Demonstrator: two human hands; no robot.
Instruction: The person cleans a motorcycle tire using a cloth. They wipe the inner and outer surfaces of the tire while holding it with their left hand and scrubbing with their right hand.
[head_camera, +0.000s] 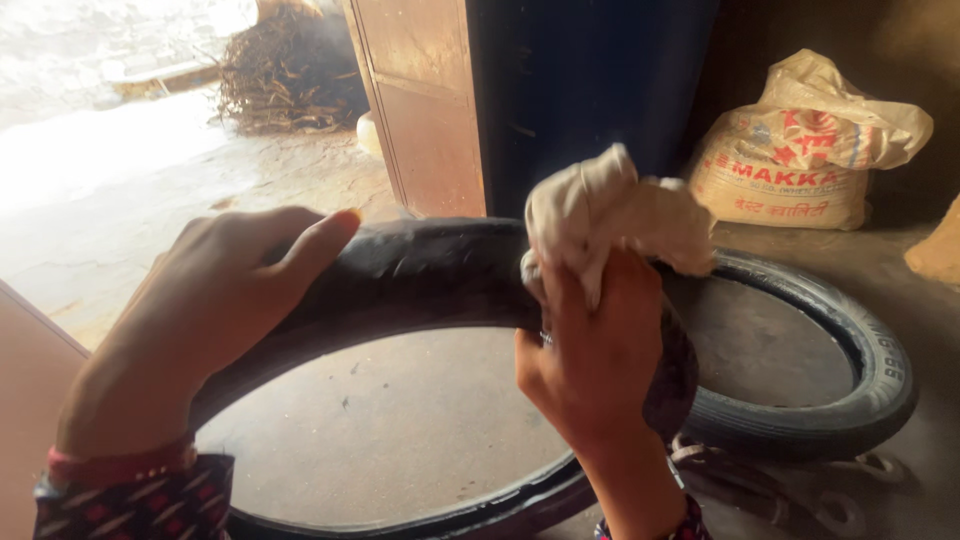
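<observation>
Both hands on upright tyre (420, 275) | left hand (215, 310) grips | right hand (590, 350) presses cloth (610, 205)

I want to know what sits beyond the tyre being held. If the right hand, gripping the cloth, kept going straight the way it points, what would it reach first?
Probably the dark blue panel behind the held tyre. The right hand points up and away with the white cloth; depth is unclear, so the gap cannot be judged.

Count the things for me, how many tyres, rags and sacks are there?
Tyres: 2, the held tyre and the tyre on the floor
Rags: 1, the white rag
Sacks: 1, the white sack
Total: 4
</observation>
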